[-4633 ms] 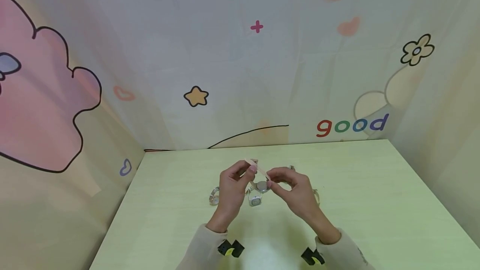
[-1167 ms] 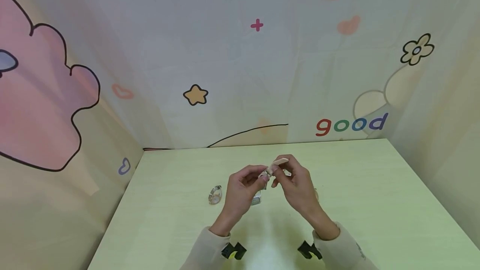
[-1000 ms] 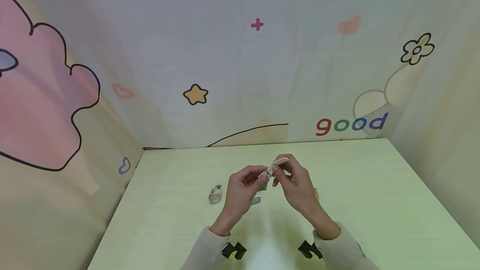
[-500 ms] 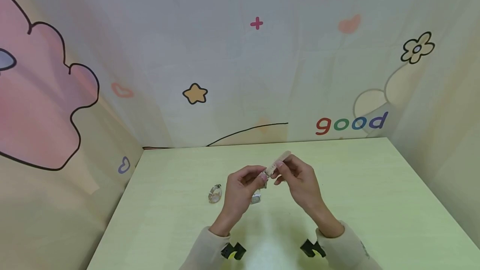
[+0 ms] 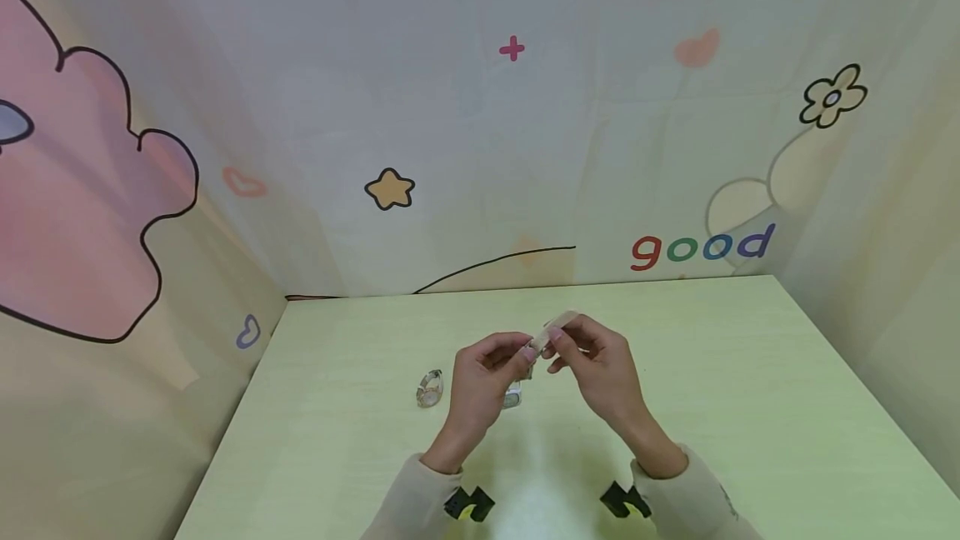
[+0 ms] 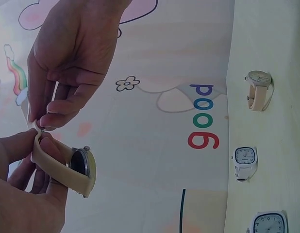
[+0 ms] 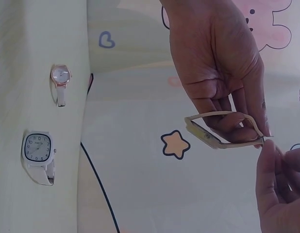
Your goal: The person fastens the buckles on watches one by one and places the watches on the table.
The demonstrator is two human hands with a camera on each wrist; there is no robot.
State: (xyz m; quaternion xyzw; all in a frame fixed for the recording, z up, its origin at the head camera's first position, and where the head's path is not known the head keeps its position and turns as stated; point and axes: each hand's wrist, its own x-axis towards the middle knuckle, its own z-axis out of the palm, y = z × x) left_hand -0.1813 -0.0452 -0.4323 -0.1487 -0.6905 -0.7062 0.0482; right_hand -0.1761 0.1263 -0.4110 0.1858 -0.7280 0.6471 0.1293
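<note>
Both my hands hold a wristwatch with a beige strap, raised above the table. Seen by the left wrist camera, the watch's strap bends into a loop, the round metal case hanging at its lower right. Fingers of my left hand pass inside this loop, and its thumb pinches the strap near the buckle. My right hand grips the strap's end where the two halves meet. In the right wrist view, the case is edge-on and a thin metal buckle pin sticks out. Fingertips hide whether the buckle is fastened.
A watch lies left of my hands on the pale table. A white square watch sits between my wrists. The left wrist view shows a beige-strapped watch and another white watch. A printed curtain hangs behind.
Earlier the strap was stretched between both hands. Since then they have come together at the buckle. Over the last half second my right fingers have shifted slightly down the strap, whose end has dipped.
</note>
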